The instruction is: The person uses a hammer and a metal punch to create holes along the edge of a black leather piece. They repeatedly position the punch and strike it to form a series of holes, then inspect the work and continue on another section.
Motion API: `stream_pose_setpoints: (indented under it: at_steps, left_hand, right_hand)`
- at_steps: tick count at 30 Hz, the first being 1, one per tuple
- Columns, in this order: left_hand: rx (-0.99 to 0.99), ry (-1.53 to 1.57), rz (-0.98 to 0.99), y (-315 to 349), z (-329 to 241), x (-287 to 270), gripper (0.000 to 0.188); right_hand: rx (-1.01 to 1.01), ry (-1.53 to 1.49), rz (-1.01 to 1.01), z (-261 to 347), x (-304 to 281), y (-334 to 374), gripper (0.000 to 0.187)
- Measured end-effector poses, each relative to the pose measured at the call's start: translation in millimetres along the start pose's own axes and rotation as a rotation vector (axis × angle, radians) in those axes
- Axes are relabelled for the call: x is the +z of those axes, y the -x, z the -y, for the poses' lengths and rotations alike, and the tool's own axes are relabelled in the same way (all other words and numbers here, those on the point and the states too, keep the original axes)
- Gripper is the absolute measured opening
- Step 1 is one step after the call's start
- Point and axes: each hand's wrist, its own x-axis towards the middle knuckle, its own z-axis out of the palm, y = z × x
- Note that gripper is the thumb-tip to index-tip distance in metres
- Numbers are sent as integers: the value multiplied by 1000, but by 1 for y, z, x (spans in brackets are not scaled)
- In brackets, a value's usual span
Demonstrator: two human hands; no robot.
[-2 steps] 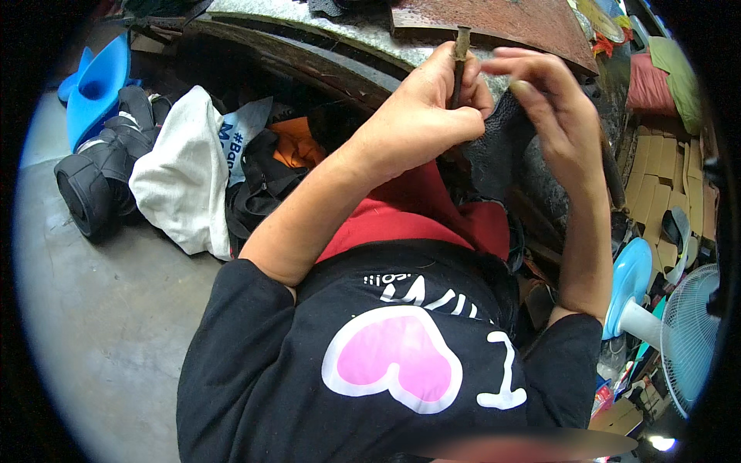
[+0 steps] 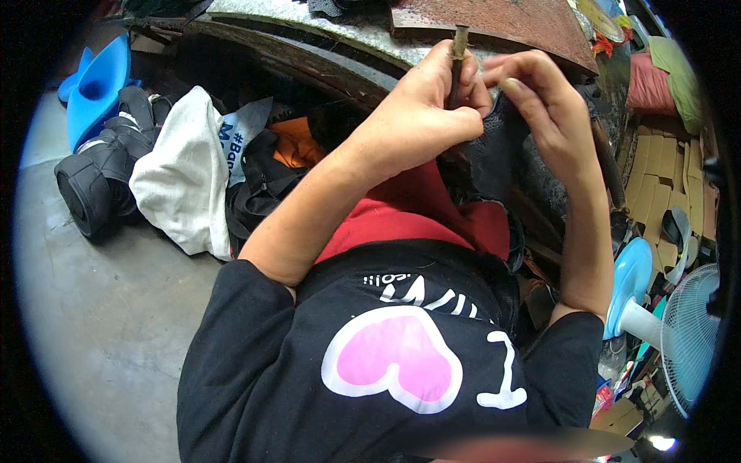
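My left hand (image 2: 448, 96) is closed around a slim dark rod (image 2: 457, 71) with a tan, slightly flared upper end. The rod stands nearly upright, poking out above the fingers. Just to the right, my right hand (image 2: 549, 104) has its fingers curved and its thumb apart from them. Its fingertips reach to the left hand's fingers and are a little blurred; nothing shows between them. Below and between the hands hangs a dark, rough-textured piece of material (image 2: 498, 154). Whether the left fingers also pinch its edge is hidden.
A worn bench with a pale top (image 2: 309, 25) carries a reddish-brown board (image 2: 494, 31) beyond my hands. At left lie a white cloth (image 2: 181, 174), black bags and a blue plastic stool (image 2: 99, 89). A fan (image 2: 691, 336) and stacked cardboard (image 2: 656, 170) stand at right.
My right hand has shifted slightly left and down, its fingers closer to the left hand. The rod has tipped very slightly left in the left hand.
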Motion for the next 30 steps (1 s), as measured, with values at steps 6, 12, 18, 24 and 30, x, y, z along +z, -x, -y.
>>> stream_pose_setpoints:
  at_steps: [6,12,18,24,30]
  left_hand:
    - [-6,-20,-116,4,4,-10,31]
    - [-38,91,-190,5,14,-5,30]
    - [-25,87,-238,6,14,-1,29]
    - [-82,137,-285,11,11,1,34]
    - [-82,245,-256,9,19,-3,40]
  right_hand:
    - [80,-229,-22,-13,3,1,14]
    - [207,-314,-53,-20,6,8,14]
    - [226,-345,-110,-18,8,10,14]
    - [228,-327,-105,-18,8,9,14]
    - [251,-376,-111,-21,8,11,15]
